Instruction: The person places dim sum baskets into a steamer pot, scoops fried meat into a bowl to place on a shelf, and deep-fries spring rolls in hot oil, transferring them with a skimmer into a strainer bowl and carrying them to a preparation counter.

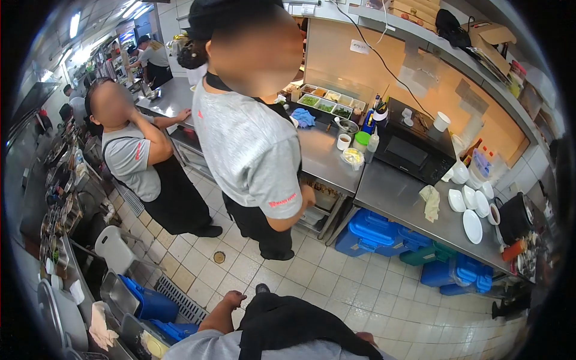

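Observation:
My left hand hangs beside my black apron, above the tiled floor. Its fingers look loosely curled in, and nothing shows in them. Only a small patch of skin appears by the apron's right edge; my right hand itself is out of sight. Close in front stands a person in a grey shirt and dark apron, one arm bent by the steel counter. Behind at the left, another person has one hand raised to the face and the other on the counter.
Along the right counter stand a microwave, white dishes and a crumpled cloth. Blue bins sit underneath. At left are a white stool, another blue bin and shelves of pans. A floor drain lies ahead.

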A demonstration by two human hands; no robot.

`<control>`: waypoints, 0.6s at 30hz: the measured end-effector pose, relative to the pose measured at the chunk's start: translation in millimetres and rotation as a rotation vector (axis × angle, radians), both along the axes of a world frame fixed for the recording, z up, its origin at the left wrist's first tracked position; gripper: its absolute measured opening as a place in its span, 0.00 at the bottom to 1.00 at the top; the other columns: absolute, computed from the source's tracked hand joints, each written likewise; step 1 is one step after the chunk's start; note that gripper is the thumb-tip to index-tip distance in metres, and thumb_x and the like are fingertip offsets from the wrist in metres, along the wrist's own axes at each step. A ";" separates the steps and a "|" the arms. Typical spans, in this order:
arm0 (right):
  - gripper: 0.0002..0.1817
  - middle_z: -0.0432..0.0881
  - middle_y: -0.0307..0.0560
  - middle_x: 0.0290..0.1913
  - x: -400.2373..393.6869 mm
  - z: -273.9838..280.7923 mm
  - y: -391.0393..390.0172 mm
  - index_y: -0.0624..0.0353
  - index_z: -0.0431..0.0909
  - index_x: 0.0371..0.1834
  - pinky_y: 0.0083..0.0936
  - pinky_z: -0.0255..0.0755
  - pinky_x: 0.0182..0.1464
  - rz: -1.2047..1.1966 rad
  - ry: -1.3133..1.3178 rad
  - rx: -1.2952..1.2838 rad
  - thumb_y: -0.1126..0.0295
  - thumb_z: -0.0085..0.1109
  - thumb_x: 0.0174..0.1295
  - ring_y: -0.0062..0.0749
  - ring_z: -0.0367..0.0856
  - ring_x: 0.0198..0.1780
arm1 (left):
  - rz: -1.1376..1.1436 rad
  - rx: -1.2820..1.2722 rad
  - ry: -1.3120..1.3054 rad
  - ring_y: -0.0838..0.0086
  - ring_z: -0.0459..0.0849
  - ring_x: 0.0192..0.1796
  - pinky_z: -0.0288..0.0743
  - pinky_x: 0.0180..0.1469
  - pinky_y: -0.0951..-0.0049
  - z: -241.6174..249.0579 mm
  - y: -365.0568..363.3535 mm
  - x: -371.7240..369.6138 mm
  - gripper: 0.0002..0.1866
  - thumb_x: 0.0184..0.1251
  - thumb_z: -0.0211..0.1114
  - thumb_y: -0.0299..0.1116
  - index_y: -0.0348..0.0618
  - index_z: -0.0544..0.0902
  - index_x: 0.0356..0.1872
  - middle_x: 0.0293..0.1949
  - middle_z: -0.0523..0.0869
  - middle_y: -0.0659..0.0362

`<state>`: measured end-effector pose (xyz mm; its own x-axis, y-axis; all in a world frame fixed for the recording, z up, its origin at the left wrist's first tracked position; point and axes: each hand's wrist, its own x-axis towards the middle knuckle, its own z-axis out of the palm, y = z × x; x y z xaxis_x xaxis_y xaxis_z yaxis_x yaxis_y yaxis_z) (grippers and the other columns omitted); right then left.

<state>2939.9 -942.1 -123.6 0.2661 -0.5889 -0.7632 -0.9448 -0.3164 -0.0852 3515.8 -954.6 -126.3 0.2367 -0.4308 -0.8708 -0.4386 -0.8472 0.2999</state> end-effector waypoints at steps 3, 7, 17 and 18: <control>0.15 0.81 0.39 0.33 -29.3 -37.4 25.5 0.50 0.76 0.34 0.36 0.74 0.34 0.051 -0.190 -0.097 0.55 0.63 0.49 0.37 0.81 0.38 | -0.226 -0.056 0.005 0.66 0.84 0.34 0.80 0.38 0.72 -20.9 9.5 4.7 0.22 0.61 0.57 0.36 0.51 0.72 0.59 0.50 0.80 0.53; 0.16 0.81 0.39 0.35 -1.5 6.2 22.0 0.50 0.76 0.35 0.36 0.74 0.35 0.055 0.031 -0.040 0.54 0.63 0.49 0.37 0.80 0.39 | -0.888 -0.150 -0.163 0.65 0.84 0.35 0.80 0.38 0.69 -85.2 8.9 36.5 0.23 0.57 0.59 0.29 0.56 0.73 0.56 0.44 0.81 0.54; 0.17 0.83 0.48 0.38 91.5 11.0 18.7 0.50 0.81 0.35 0.38 0.74 0.43 -0.343 -0.089 -0.081 0.52 0.48 0.54 0.43 0.80 0.44 | -0.114 -0.261 -0.042 0.58 0.81 0.44 0.73 0.49 0.65 6.8 -40.3 100.4 0.25 0.58 0.56 0.51 0.39 0.81 0.45 0.44 0.82 0.48; 0.17 0.82 0.48 0.38 107.6 9.9 20.3 0.49 0.81 0.35 0.38 0.74 0.43 -0.368 -0.112 -0.086 0.52 0.48 0.54 0.43 0.80 0.44 | -0.119 -0.263 -0.039 0.58 0.81 0.44 0.73 0.49 0.65 -4.9 -38.7 113.8 0.25 0.58 0.56 0.51 0.39 0.81 0.45 0.44 0.82 0.48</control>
